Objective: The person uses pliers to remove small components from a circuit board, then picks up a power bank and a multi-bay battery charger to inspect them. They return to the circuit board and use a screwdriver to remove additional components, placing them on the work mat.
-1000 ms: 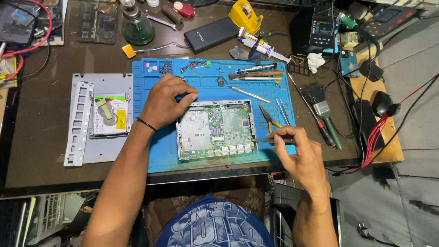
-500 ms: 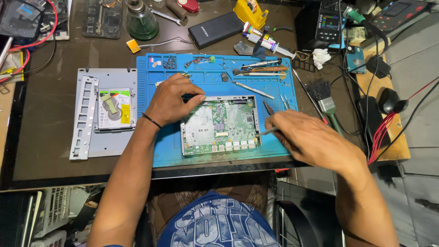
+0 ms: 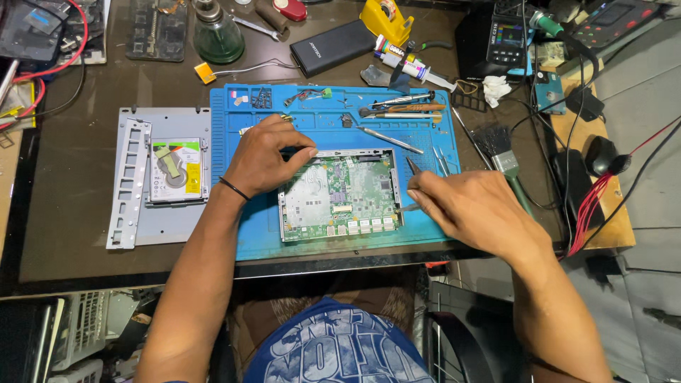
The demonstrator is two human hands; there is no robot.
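The left hand (image 3: pixel 264 157) rests on the upper left corner of the green circuit board (image 3: pixel 339 195), its fingers (image 3: pixel 298 151) curled down and pressing on the board's top edge, with a dark slim thing partly under them that cannot be made out. The board lies flat inside a metal frame on the blue work mat (image 3: pixel 319 128), near the mat's front edge. The right hand (image 3: pixel 464 209) sits just beside the board's right edge, fingers pinched shut on a thin metal tool (image 3: pixel 409 208) whose tip touches that edge. Above the board, a row of hand tools (image 3: pixel 397 110) lies on the mat. To the left, on the dark counter (image 3: pixel 71 234), a grey tray with a hard drive (image 3: pixel 176 170) lies well apart. A flat brush (image 3: pixel 500 152) lies just beyond the right hand.
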